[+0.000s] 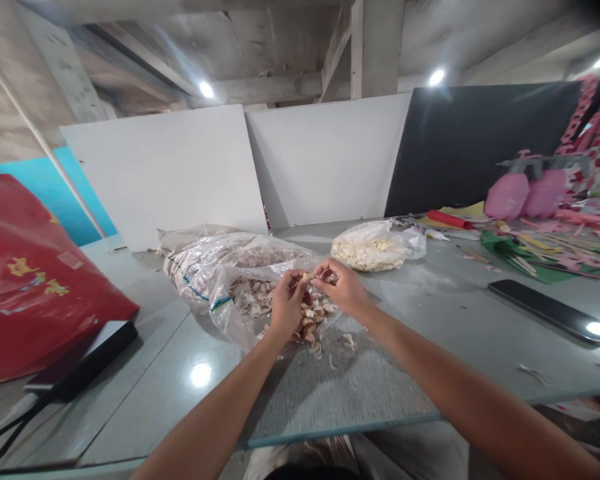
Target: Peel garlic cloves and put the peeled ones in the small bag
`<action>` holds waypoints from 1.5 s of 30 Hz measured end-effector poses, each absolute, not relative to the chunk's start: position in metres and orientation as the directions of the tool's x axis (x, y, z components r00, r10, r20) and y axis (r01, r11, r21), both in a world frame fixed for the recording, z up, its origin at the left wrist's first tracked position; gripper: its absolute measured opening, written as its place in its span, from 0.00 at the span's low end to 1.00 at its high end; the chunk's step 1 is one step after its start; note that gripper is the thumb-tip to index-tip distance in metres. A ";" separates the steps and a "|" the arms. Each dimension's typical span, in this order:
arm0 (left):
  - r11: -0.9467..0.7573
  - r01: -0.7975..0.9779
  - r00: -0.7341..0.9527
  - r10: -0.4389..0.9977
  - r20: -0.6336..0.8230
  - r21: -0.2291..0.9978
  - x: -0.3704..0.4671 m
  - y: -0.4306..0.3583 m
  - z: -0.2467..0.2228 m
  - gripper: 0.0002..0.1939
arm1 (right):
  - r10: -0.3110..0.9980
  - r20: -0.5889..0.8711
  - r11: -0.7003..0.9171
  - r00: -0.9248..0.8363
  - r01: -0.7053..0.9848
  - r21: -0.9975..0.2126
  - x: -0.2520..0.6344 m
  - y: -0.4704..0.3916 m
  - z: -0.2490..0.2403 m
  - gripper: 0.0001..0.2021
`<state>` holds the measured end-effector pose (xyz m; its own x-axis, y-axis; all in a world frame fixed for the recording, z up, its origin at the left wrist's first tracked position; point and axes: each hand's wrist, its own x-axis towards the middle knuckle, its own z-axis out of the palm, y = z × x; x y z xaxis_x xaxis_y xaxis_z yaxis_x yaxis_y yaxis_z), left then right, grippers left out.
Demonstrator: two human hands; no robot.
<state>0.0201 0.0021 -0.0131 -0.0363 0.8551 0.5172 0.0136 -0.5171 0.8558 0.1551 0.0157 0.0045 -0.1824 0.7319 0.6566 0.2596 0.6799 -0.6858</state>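
Note:
My left hand (286,303) and my right hand (341,287) meet above the grey table (380,387), both pinching one small pale clove-like piece (309,275) between the fingertips. Under them lies a pile of loose pale pieces and skins (313,323) spilling from the mouth of a large clear plastic bag (215,267) full of the same stuff. A smaller clear bag of whiter pieces (367,252) sits further back to the right, apart from both hands.
A red bag (35,280) and a dark flat device (80,363) lie at left. A black phone (553,310) lies at right. Coloured paper, sticks and pink objects (525,193) crowd the far right. White boards (180,170) and a black board stand behind.

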 end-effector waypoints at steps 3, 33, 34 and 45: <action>-0.505 -0.021 -0.007 0.863 0.505 0.863 0.019 0.002 -0.013 0.14 | 0.766 0.616 0.642 -0.182 0.209 -0.737 0.155 0.015 0.004 0.10; -0.401 -0.092 0.051 0.912 0.406 0.912 0.012 0.008 -0.013 0.16 | 0.807 0.534 0.580 -0.250 0.172 -0.796 0.157 0.017 0.000 0.08; -0.400 -0.095 0.044 0.913 0.406 0.911 0.012 0.008 -0.013 0.16 | 0.806 0.540 0.584 -0.243 0.182 -0.791 0.157 0.017 0.000 0.07; -0.428 -0.060 -0.026 0.904 0.427 0.902 0.014 0.006 -0.012 0.16 | 0.805 0.566 0.593 -0.180 0.285 -0.753 0.156 0.014 0.001 0.06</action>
<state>0.0137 0.0059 -0.0124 -0.0258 0.9037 0.4273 -0.0604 -0.4281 0.9017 0.1562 0.0140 0.0006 -0.1797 0.8049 0.5656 0.2850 0.5929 -0.7532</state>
